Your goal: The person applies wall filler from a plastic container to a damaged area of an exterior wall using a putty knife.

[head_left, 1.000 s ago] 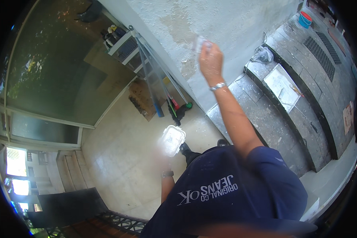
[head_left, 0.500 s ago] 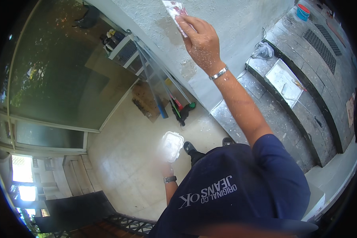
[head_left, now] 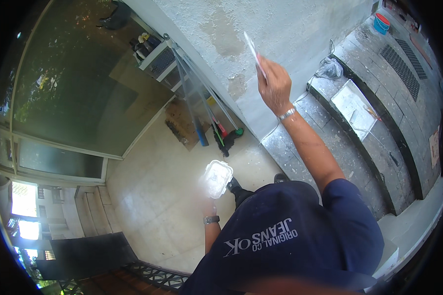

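My right hand (head_left: 275, 81) grips a flat white scraper (head_left: 251, 49) with pink marks, held edge-on beside the flaking, patched white wall (head_left: 295, 34); whether the blade touches it I cannot tell. Lower down, my left hand (head_left: 207, 200), blurred by a hazy spot, holds a white plastic container (head_left: 217, 178) with white paste inside, in front of my body and over the pale tiled floor (head_left: 147, 211).
A tray (head_left: 352, 110) and plastic bag (head_left: 330, 69) lie on the paint-spattered stone steps (head_left: 305, 145), with a blue, red-topped bucket (head_left: 381, 24) farther back. Brooms (head_left: 221, 135) lean by a shelf (head_left: 160, 61) beside the glass partition (head_left: 69, 83). A dark railing edge (head_left: 88, 255) is at lower left.
My right hand went up and left along the wall, then back down and right, turning the scraper edge-on. My left hand with the container stays roughly in place.
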{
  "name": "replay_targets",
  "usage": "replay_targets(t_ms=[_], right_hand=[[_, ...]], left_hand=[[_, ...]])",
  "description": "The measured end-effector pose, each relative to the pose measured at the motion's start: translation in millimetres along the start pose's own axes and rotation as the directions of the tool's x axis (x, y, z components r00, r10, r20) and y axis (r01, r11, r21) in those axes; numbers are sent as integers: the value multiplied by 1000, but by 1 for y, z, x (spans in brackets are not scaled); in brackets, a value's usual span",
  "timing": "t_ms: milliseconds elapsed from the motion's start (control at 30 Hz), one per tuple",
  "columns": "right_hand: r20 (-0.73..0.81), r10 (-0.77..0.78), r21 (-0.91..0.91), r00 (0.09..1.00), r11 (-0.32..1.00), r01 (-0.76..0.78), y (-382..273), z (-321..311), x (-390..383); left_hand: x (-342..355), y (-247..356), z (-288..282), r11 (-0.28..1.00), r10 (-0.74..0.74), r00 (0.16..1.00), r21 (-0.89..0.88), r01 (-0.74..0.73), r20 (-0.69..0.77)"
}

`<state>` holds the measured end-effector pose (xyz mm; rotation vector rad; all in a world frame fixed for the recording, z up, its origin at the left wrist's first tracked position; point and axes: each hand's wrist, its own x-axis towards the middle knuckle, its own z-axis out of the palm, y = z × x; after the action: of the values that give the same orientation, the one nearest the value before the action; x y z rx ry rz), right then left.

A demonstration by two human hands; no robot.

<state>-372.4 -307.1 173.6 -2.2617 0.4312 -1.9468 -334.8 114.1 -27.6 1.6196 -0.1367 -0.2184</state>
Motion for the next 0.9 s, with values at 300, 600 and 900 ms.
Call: replay_targets(t_ms=[300,600,900], right_hand=[[16,209,301,978,931,-204,-77,37,17],[-184,-369,-179,911,924,338,3,16,110],[526,-456,15,718,849,528,47,11,-62]], left_hand=[[-7,14,9,999,-50,999,-18,50,1],[-6,8,-2,998,-57,998,-38,57,6],[-8,3,-4,1000,5,1000,17,-5,13]])
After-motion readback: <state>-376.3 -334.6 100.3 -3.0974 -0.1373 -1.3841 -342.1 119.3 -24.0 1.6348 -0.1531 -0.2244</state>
